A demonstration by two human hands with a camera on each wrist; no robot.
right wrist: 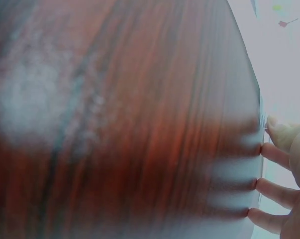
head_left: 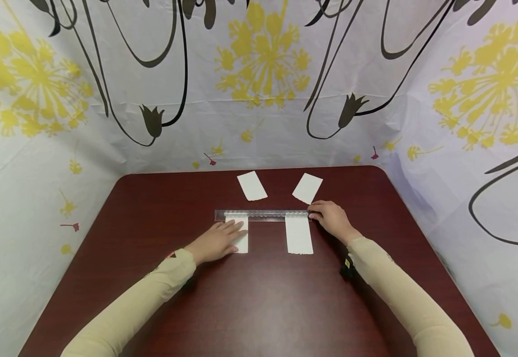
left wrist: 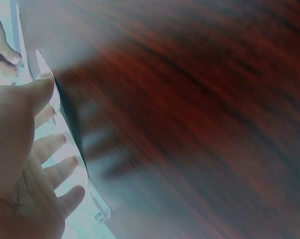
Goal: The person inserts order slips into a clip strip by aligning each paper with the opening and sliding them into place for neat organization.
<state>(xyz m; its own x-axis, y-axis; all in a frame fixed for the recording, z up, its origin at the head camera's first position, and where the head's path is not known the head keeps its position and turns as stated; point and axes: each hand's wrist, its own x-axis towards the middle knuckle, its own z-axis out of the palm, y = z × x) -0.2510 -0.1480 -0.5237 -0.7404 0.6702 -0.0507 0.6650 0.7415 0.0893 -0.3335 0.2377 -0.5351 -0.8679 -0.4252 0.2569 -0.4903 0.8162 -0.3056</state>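
A clear plastic ruler (head_left: 265,215) lies flat across the upper ends of two white paper pieces. My left hand (head_left: 217,241) rests on the left piece of paper (head_left: 242,244), fingers extended and spread, just below the ruler's left part. In the left wrist view, the left hand (left wrist: 28,159) has its thumb and fingers at the paper's edge. At the ruler's right end, my right hand (head_left: 333,220) pinches it between thumb and fingers, beside the right piece of paper (head_left: 299,238). The right wrist view shows the right hand (right wrist: 289,174) with its fingertips down near the tabletop.
Two more white paper pieces lie tilted beyond the ruler, one at left (head_left: 252,186) and one at right (head_left: 308,188). All rest on a dark red-brown wooden table (head_left: 259,302). A patterned white cloth (head_left: 250,119) surrounds the table's back and sides.
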